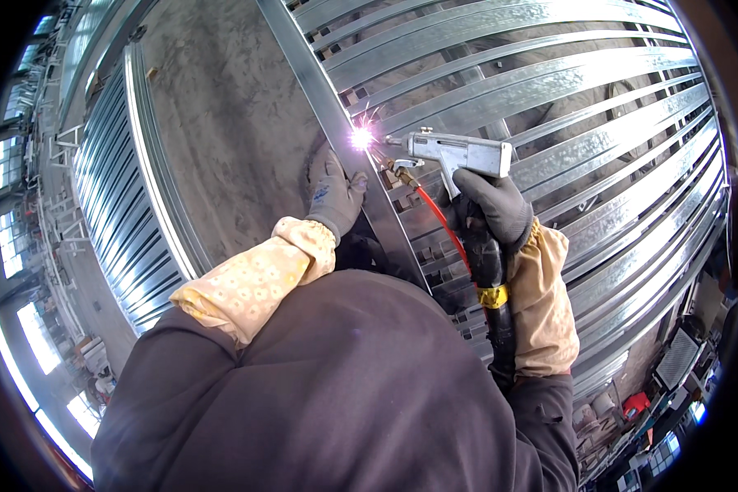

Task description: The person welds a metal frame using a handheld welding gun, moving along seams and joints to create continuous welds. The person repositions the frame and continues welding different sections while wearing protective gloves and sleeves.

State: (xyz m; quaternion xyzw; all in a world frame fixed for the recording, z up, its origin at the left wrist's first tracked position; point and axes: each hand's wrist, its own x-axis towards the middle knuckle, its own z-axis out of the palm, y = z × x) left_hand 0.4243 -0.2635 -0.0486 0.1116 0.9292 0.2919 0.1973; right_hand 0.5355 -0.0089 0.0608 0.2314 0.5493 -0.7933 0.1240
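Note:
My right hand (496,209), in a grey glove, is wrapped round the grip of a silver pistol-shaped welding gun (459,152). The gun's nozzle points left at a bright pinkish-white flare with sparks (361,138) on a long metal rail (324,90). A thick black cable (500,328) with yellow tape runs down from the grip along my forearm. A red hose (439,215) leads from a brass fitting under the nozzle. My left hand (336,197), gloved in grey with blue marks, lies beside the rail's outer edge, fingers stretched out and thumb apart, holding nothing. The glare hides the joint itself.
Shiny metal slats (549,90) run right from the rail, forming a wide panel with gaps between them. Another slatted panel (127,197) stands at the left, across the grey floor (221,107). At the lower right lie assorted items, including a red object (635,403).

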